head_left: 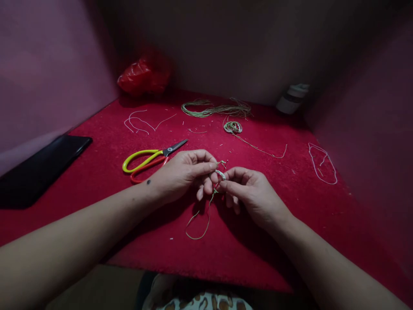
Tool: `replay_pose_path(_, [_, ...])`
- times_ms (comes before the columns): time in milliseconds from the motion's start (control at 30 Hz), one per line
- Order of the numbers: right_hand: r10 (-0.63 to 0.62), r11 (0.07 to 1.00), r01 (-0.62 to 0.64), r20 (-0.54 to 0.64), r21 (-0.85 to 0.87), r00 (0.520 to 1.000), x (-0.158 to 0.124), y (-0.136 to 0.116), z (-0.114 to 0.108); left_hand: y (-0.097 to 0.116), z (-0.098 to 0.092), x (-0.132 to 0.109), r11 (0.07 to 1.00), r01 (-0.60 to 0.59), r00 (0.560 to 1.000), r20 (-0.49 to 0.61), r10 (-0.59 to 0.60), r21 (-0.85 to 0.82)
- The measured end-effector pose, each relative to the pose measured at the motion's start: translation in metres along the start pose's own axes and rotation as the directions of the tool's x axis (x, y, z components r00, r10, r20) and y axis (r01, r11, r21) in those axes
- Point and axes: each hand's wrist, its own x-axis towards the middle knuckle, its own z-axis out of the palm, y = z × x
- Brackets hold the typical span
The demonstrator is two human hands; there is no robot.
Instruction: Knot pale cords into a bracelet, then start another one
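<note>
Above the near half of the red table, a small braided cord (220,174) in white and green is stretched between my two hands. My left hand (193,172) pinches one part of it between thumb and forefinger, and short cord ends poke out past the fingertips. On the other side, my right hand (250,189) grips the braid with thumb and forefinger. A thin green-brown cord tail (206,232) hangs down from the braid in a loop. Scissors (158,157) with one yellow and one red handle lie just beyond my left wrist, partly hidden by it.
A bundle of green cords (213,110) and a coiled braid (232,127) lie farther back on the red tabletop (264,258). Loose pale threads (322,165) are at the right. A red plastic bag (142,77), a white bottle (292,99) and a black flat object (45,168) stand or lie around.
</note>
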Motion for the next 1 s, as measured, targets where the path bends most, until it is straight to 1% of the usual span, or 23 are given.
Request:
replay_pose_path(133, [-0.076,0.991,0.073,0.028,0.112,0.997,0.002,0.005,-0.005,0.002,-0.001,0.0,0.998,-0.047,0.999,0.011,0.048,-0.045])
replay_pose_path(267, [-0.117,0.986,0.113,0.023,0.124,0.993,0.001,0.007,-0.004,0.006,-0.003,-0.002,0.996,-0.07,0.998,-0.001,0.07,-0.064])
replay_pose_path(367, [-0.121,0.987,0.109,0.092,0.12,0.988,0.001,0.007,-0.001,0.007,-0.004,-0.002,0.994,-0.068,0.998,0.013,0.069,-0.086])
replay_pose_path(433, [-0.111,0.989,0.096,0.136,0.109,0.984,0.001,0.007,0.0,0.008,-0.003,-0.001,0.993,-0.07,0.998,0.002,0.07,-0.093])
replay_pose_path(567, [-0.085,0.989,0.061,0.184,0.132,0.979,0.003,0.011,-0.002,0.01,-0.002,-0.001,0.992,-0.085,0.996,-0.018,0.084,-0.096])
replay_pose_path(733, [-0.067,0.981,0.038,0.146,0.188,0.987,0.007,0.012,-0.009,0.01,-0.003,-0.001,0.993,-0.094,0.993,-0.072,0.089,-0.075])
replay_pose_path(900, [-0.078,0.989,0.062,0.111,0.135,0.991,0.008,0.009,-0.013,0.009,-0.003,-0.001,0.993,-0.101,0.989,-0.115,0.093,-0.063])
replay_pose_path(1000, [-0.104,0.981,0.089,0.079,0.172,0.991,0.008,0.007,-0.012,0.01,-0.001,-0.002,0.995,-0.098,0.987,-0.132,0.093,-0.034])
